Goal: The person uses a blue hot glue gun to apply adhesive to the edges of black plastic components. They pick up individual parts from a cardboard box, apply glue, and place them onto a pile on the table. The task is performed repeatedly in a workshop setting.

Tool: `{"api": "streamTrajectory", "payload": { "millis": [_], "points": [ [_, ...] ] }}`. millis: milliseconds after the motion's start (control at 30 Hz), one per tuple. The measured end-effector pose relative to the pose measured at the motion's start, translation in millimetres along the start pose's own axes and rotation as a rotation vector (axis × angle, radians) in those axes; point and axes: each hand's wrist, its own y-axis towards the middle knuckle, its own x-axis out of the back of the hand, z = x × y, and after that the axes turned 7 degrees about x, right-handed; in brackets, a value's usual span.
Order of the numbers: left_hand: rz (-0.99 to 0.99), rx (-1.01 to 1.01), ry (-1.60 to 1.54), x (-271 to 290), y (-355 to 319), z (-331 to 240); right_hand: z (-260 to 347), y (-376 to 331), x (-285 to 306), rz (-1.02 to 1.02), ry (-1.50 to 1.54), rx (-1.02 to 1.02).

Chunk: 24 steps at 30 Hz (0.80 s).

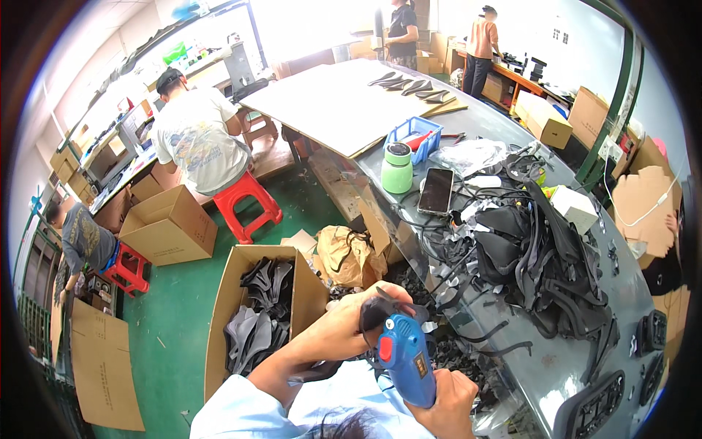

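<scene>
My right hand grips a blue hand-held power tool with a red switch by its lower end. The tool's head points up and away from me, close to my left hand. My left hand is closed around a dark, thin shaped piece at that head; the fingertips are partly hidden. A dark strip shows below my left wrist; I cannot tell if it belongs to that piece. Left of my forearm, a cardboard box holds many curved black and grey parts.
On the grey table lie a heap of black parts, a phone, a green jar and a blue basket. Dark scraps gather beside the table edge. People sit on red stools at left; others stand at the back.
</scene>
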Motion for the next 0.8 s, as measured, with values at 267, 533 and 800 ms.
{"api": "streamTrajectory", "payload": {
  "millis": [267,533,800],
  "points": [
    [0.431,0.057,-0.074,-7,7,20,-16,11,4,-0.144,0.108,-0.1],
    [0.597,0.363,-0.929,-58,1,62,-33,24,17,-0.189,0.767,-0.572],
    [-0.056,-0.005,-1.067,-115,-15,41,-28,30,3,-0.46,0.694,-0.599]
  ]
}}
